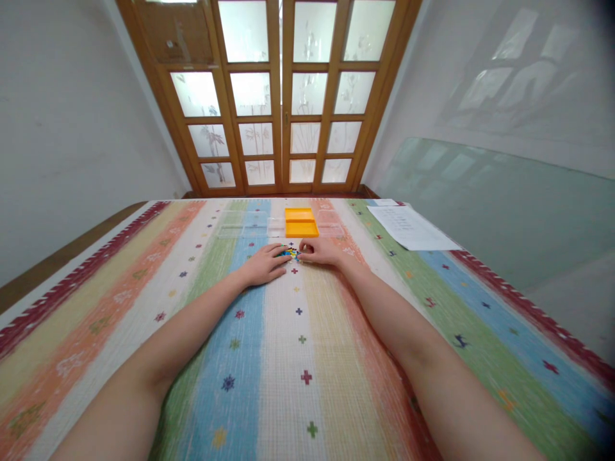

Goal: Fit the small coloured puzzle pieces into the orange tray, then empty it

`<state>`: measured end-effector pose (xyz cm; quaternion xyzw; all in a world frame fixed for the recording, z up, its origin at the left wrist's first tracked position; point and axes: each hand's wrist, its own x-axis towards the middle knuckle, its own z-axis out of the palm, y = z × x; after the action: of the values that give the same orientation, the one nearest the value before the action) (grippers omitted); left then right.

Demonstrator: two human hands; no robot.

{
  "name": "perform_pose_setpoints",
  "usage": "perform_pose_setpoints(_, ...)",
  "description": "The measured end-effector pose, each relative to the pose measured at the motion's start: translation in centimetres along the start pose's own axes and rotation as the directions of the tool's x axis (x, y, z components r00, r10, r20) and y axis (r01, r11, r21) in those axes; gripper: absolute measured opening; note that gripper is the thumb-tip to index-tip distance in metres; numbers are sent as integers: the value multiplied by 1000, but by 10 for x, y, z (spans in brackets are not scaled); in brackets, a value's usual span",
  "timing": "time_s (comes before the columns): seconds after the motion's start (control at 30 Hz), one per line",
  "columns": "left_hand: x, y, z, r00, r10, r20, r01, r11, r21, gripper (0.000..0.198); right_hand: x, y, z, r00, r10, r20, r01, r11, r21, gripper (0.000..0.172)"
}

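Observation:
A small heap of tiny coloured pieces [290, 253], blue, yellow and green among them, lies on the striped cloth between my hands. My left hand [266, 264] rests palm down at the heap's left side, fingers spread and fingertips at the pieces. At the right side, my right hand [317, 251] has its thumb and index finger pressed together; whatever is between them is too small to make out. Just beyond the hands stands an open yellow box [302, 228] with two sections.
Clear plastic trays [243, 224] lie left of the yellow box, and another clear tray [331, 223] is at its right. Printed paper sheets [410, 228] lie at the back right. A glass panel [480, 211] leans by the right wall.

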<state>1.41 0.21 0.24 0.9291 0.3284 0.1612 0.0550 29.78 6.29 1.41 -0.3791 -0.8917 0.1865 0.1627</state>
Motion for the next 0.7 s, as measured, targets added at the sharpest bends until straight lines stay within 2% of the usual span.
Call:
perform_pose_setpoints(0.1, 0, -3, 2, 999, -23, -26, 23, 1000, -4, 48, 1, -5, 4, 1000, -3, -3, 2, 996, -85, 35)
perform_pose_setpoints(0.23, -1, -8, 2, 994, -82, -76, 82, 997, -12, 46, 4, -12, 14, 998, 20, -62, -30, 985, -172, 36)
perform_pose_setpoints(0.43, -4, -19, 1, 982, -134, -132, 130, 991, -37, 45, 7, -14, 24, 985, 56, -166, -90, 974, -207, 36)
perform_pose_setpoints(0.57, -5, -31, 4, 958, -220, -185, 217, 975, -38, 40, 7, -14, 28, 982, 49, -181, -86, 976, -199, 34)
perform_pose_setpoints(0.7, -8, -47, 7, 924, -306, -230, 306, 951, -38, 36, 6, -21, 28, 984, -7, -177, -30, 978, -204, 32)
